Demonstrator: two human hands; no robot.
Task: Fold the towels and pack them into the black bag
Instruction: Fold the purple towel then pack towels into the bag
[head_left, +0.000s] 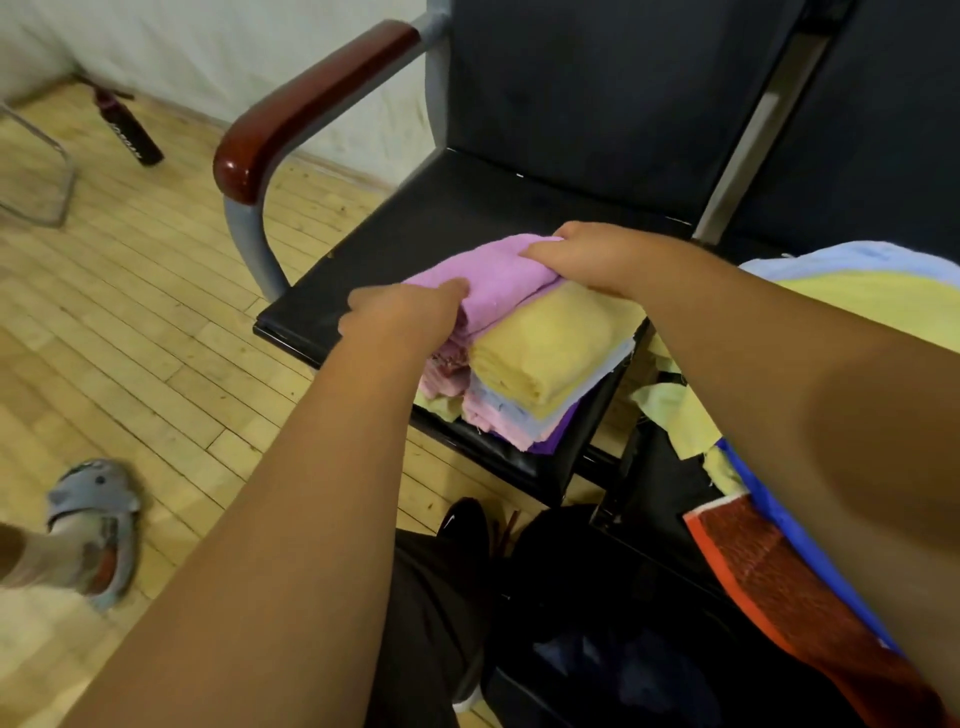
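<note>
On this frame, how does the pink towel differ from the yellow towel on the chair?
The pink towel is gripped by the left hand and the right hand; no fingers hold the yellow towel. The pink towel lies farther back, the yellow towel nearer the camera. Both are folded and rest on the same stack of towels on the black chair.

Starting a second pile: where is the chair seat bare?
Bare seat between the folded stack and the backrest, and left of the stack toward the armrest. Crowded: the seat's front right corner, and, to the right, the heap of loose towels.
</note>
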